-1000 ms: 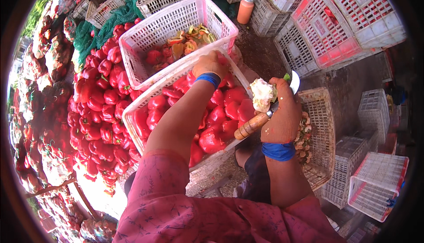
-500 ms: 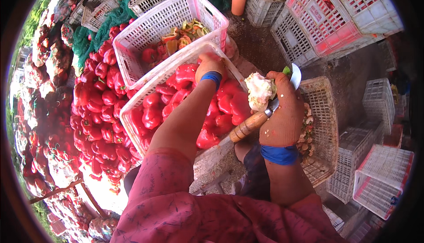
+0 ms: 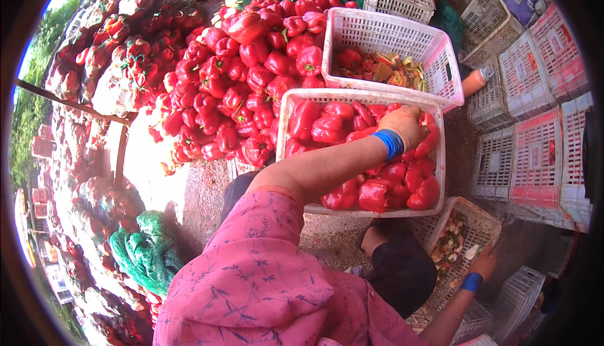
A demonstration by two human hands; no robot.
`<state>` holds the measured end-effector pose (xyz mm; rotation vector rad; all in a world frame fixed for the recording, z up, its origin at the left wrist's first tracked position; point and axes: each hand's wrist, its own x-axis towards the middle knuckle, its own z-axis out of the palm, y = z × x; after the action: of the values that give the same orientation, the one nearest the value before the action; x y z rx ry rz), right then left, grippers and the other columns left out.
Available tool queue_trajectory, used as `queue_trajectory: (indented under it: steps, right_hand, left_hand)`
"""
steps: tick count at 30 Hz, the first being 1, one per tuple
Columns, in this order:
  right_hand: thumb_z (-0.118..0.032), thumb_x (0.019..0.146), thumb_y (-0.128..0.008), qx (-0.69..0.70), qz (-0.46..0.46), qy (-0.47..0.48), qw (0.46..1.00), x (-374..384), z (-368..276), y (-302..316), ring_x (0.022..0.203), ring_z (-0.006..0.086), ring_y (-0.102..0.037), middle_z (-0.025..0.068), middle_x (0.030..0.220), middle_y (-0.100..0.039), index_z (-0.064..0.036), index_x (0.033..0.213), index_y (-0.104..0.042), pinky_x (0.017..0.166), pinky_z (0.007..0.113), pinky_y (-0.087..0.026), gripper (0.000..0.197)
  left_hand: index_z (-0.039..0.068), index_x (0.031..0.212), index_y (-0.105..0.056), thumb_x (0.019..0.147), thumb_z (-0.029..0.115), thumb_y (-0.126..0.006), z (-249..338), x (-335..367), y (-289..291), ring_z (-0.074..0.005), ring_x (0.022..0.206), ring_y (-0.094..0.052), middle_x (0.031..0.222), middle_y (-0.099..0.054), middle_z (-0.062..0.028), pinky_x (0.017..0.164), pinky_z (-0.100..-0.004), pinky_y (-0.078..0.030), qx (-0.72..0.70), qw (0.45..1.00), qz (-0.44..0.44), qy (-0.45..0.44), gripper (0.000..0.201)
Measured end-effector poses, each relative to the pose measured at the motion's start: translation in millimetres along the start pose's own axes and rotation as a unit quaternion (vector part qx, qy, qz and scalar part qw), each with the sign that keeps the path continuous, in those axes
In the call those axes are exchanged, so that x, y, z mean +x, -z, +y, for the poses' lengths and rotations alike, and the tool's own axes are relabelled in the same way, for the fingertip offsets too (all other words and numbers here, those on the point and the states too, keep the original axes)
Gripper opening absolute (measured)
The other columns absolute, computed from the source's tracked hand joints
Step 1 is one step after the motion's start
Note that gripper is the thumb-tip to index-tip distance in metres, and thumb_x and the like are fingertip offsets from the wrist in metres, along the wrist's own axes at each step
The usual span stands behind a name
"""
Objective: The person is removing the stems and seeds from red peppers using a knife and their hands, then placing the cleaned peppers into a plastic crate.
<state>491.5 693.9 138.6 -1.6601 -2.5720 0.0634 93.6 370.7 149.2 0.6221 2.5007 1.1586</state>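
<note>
My left hand (image 3: 404, 127) reaches into a white crate (image 3: 286, 116) of glossy red bell peppers. Its fingers are closed over a red bell pepper (image 3: 430, 136) at the crate's right side; the fingertips are partly hidden. Low on the right, my right hand (image 3: 483, 264) is at the edge of a scrap basket (image 3: 494, 225) holding pale and green trimmings (image 3: 450, 244). By its fingers is a whitish piece (image 3: 472, 251), like a pepper core. The right hand is small and blurred, its fingers look curled, and no knife can be made out in it. Both wrists wear blue bands.
Behind the pepper crate stands another white crate (image 3: 365, 21) with pepper scraps. A large heap of red peppers (image 3: 233, 88) lies to the left, with filled net bags beyond. Stacked crates (image 3: 535, 151) and an orange bottle (image 3: 476, 80) stand right. Green netting (image 3: 146, 251) lies lower left.
The view has swung left. My right hand, earlier raised with a wooden-handled knife and a pale pepper core, has dropped to the scrap basket. The left hand stays among the peppers.
</note>
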Motion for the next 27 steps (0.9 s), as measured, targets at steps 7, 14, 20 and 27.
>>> queue_trajectory:
  steps: [7,14,20,27]
  right_hand:
    - [-0.05,0.104,-0.051,0.665,-0.114,-0.119,0.729,5,-104,24,0.067,0.0118,-0.061,0.0103,0.111,-0.07,-0.0112,0.133,-0.063,0.06,0.029,-0.051,0.05]
    - [-0.05,0.104,-0.051,0.745,-0.414,-0.112,0.511,-70,-312,45,0.066,0.0075,-0.063,0.0001,0.095,-0.072,-0.0147,0.122,-0.069,0.058,0.03,-0.053,0.043]
    - [-0.047,0.102,-0.055,0.692,-0.493,-0.295,0.437,-113,-369,-1,0.068,0.0125,-0.066,0.0049,0.092,-0.072,-0.0062,0.109,-0.071,0.06,0.031,-0.054,0.045]
    - [-0.038,0.104,-0.053,0.796,-0.351,-0.265,0.416,-71,-317,-44,0.091,0.0185,-0.072,0.0088,0.101,-0.075,-0.0048,0.107,-0.072,0.076,0.034,-0.059,0.038]
  left_hand:
    - [0.006,0.113,-0.067,0.086,0.04,-0.071,-135,-36,165,-0.0384,0.107,-0.066,0.108,-0.07,-0.0204,0.092,-0.0465,-0.053,0.046,0.972,0.194,0.125,0.044]
    - [0.024,0.144,-0.046,0.07,0.036,-0.084,-210,18,310,-0.0401,0.128,-0.052,0.142,-0.052,-0.016,0.101,-0.0524,-0.047,0.295,0.881,0.349,0.125,0.084]
    - [0.025,0.146,-0.038,0.082,0.03,-0.075,-264,79,353,-0.0409,0.127,-0.053,0.14,-0.05,-0.0172,0.095,-0.0572,-0.048,0.385,0.852,0.218,0.279,0.075]
    - [0.024,0.139,-0.048,0.072,0.032,-0.081,-298,80,347,-0.0372,0.114,-0.062,0.123,-0.062,-0.0159,0.087,-0.0493,-0.054,0.313,0.852,0.343,0.242,0.075]
